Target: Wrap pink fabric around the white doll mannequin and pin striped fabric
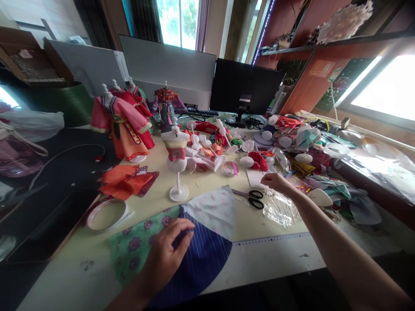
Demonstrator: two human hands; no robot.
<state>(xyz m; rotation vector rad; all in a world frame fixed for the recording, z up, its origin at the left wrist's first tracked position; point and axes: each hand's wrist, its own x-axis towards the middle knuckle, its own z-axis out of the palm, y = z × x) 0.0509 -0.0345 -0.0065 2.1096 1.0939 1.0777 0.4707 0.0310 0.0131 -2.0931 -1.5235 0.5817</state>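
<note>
Curved green-floral, navy-striped and pale cloth patchwork [209, 252] is spread on the near part of the cream table [275, 255], left hand [168, 248] resting on it, thumb and fingers slightly apart. Right hand [277, 182] is near the black-handled metal scissors [256, 199], fingers bunched, can't tell if they've got anything. Small white mannequin [177, 166] stands just behind the cloth.
</note>
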